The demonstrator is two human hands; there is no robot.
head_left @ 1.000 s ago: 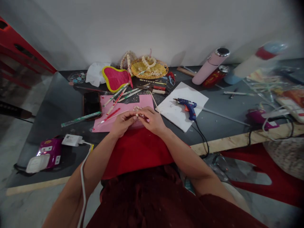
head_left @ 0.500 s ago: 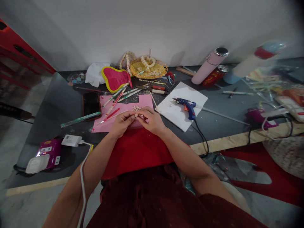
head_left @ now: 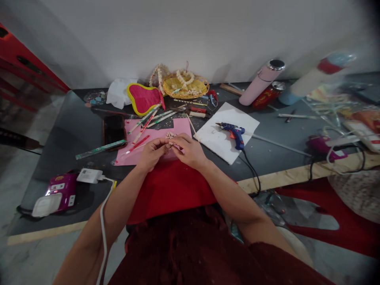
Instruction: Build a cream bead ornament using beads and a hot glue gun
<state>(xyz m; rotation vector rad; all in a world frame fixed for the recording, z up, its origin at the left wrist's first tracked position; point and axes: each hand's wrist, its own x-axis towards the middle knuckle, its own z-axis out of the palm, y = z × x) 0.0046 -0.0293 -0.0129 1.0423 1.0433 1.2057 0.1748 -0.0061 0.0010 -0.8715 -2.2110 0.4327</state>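
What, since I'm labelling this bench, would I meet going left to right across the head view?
Purple socket block, white charger, phone, left hand, right hand, blue glue gun, tall bottle with a red band.

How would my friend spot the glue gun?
On the dark table, find the white sheet beside the right hand. The glue gun lies on it. Its blue pistol shape and orange trigger set it apart from the pink flask behind.
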